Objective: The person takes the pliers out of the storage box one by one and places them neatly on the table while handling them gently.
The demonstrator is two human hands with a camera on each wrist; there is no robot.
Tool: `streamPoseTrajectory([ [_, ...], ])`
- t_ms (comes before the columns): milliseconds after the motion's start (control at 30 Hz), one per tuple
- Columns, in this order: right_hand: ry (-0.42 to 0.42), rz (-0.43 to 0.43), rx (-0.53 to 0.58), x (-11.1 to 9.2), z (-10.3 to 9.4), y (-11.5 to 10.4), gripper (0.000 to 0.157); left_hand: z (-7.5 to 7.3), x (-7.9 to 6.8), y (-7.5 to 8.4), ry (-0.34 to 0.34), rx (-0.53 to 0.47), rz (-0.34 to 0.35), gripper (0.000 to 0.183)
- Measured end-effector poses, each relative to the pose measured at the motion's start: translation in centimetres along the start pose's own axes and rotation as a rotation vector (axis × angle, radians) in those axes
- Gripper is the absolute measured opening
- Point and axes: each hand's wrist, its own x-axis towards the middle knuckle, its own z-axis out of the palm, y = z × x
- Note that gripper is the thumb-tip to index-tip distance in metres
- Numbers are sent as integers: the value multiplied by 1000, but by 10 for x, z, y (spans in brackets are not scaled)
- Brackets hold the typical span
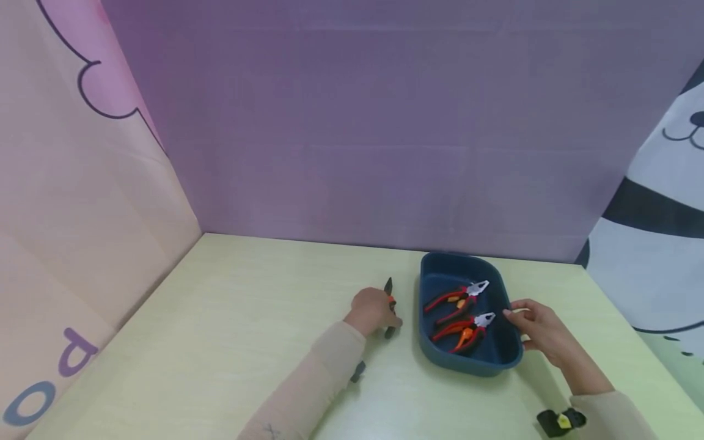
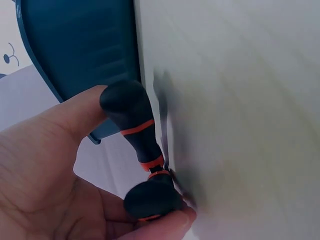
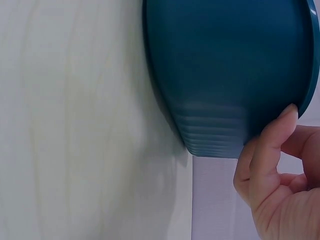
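Note:
My left hand point(image 1: 371, 310) grips a pair of pliers point(image 1: 389, 287) with black handles banded in orange-red, just left of the blue bin. In the left wrist view the thumb lies on one handle point(image 2: 131, 112) and fingertips curl at the other; the jaws are hidden there. The dark pointed end aims toward the back wall in the head view. With thumb and fingers, my right hand point(image 1: 541, 330) pinches the right rim of the dark blue bin point(image 1: 467, 365). Inside it lie red-handled pliers point(image 1: 456, 299) and, nearer me, a second red-handled pair point(image 1: 467, 333).
The bin stands on a pale wood-grain table point(image 1: 247, 318), toward its back right. A purple backdrop point(image 1: 385, 122) rises behind the table edge, with printed cloth panels on both sides. A small black and yellow object point(image 1: 561, 421) shows beside the right sleeve.

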Motion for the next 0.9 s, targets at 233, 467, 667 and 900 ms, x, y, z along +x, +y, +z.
streamPoseTrajectory([
  [233,0,5,-8,0,2,0,38,4,0,2,-1,9,-26,44],
  [467,-4,10,-12,0,2,-1,38,2,-2,3,-1,3,-36,47],
  [667,-14,20,-25,0,1,-1,40,2,-1,3,-15,2,-47,49],
  [900,-9,18,-20,1,-1,0,39,1,-2,4,3,23,-25,51],
])
